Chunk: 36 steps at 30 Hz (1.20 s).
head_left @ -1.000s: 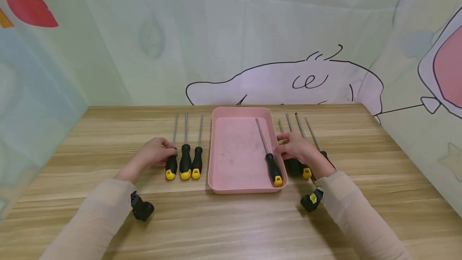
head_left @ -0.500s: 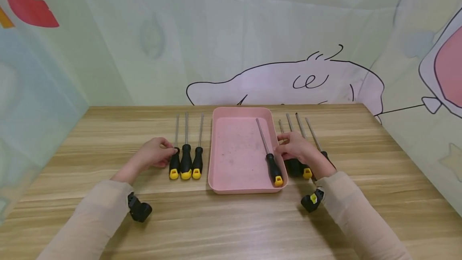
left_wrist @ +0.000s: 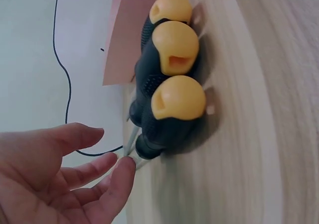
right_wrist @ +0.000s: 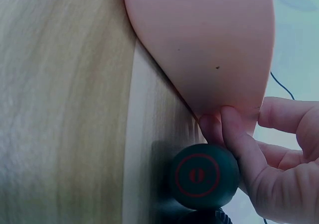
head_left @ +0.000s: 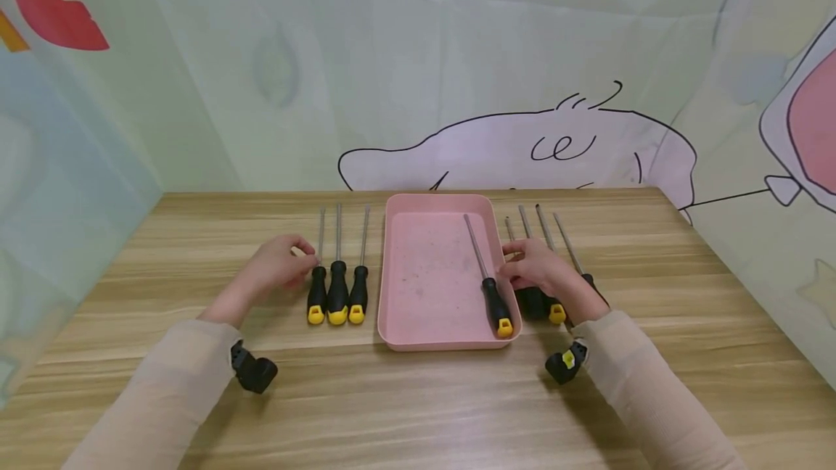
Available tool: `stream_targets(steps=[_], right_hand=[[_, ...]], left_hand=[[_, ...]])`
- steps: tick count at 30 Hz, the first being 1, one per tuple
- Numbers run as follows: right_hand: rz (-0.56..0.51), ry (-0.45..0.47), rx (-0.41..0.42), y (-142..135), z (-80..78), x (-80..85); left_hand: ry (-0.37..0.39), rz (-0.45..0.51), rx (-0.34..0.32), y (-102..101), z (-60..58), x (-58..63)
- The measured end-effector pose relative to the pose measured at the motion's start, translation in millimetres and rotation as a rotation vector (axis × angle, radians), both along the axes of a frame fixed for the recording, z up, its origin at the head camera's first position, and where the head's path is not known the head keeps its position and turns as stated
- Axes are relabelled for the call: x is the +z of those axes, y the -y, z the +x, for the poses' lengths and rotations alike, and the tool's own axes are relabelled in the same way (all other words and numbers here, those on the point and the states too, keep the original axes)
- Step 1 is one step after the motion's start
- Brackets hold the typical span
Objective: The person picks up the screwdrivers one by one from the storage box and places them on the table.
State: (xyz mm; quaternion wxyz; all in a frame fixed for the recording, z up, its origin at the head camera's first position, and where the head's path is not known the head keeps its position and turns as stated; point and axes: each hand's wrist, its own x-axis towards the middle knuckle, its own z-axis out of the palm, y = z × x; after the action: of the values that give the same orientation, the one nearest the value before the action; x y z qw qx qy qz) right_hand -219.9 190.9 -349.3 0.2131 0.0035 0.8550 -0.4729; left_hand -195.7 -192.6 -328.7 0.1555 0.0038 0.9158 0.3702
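My left hand is beside the leftmost of three screwdrivers with black handles and yellow ends. Its fingertips are right at that screwdriver's shaft, just beyond the handle, and the thumb stands apart from the fingers in the left wrist view. Close by lie the middle screwdriver and the one nearest the tray. On the right, my other hand holds the right wall of the pink tray, fingers against the outside and a fingertip at the rim. One screwdriver lies inside the tray.
Several more screwdrivers lie right of the tray, partly hidden under the right hand; one shows a dark green handle end. Everything rests on a wooden table. A printed cloth hangs behind the table's back edge.
The left hand first shifts the leftmost screwdriver slightly right, closer to its neighbour, then leaves its handle and moves up toward the shaft. The right hand stays at the tray.
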Motion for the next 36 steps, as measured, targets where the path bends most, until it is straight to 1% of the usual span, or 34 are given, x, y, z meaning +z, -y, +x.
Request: stream_targets(steps=[5,10,16,22,30,33,36], right_hand=[[-0.005,0.001,-0.001,0,0.7,1.6],[-0.01,0.002,0.001,0,0.4,1.9],[-0.01,0.002,0.003,1,0.6,2.1],[-0.011,0.002,0.005,1,1.0,2.1],[-0.014,0.014,-0.006,2,0.4,2.1],[-0.013,0.029,-0.018,3,0.1,2.0],[-0.013,0.033,-0.018,3,0.1,2.0]], left_hand=[[-0.007,-0.015,-0.011,-5,-3.7,7.4],[-0.02,-0.029,-0.028,-10,-7.9,12.3],[-0.029,-0.024,-0.034,-20,-12.3,18.4],[-0.061,-0.013,-0.048,-32,-16.5,22.1],[-0.086,0.071,-0.076,-52,-18.6,22.4],[-0.107,0.105,-0.098,-59,-18.8,21.1],[-0.11,0.137,-0.106,-66,-19.6,19.3]])
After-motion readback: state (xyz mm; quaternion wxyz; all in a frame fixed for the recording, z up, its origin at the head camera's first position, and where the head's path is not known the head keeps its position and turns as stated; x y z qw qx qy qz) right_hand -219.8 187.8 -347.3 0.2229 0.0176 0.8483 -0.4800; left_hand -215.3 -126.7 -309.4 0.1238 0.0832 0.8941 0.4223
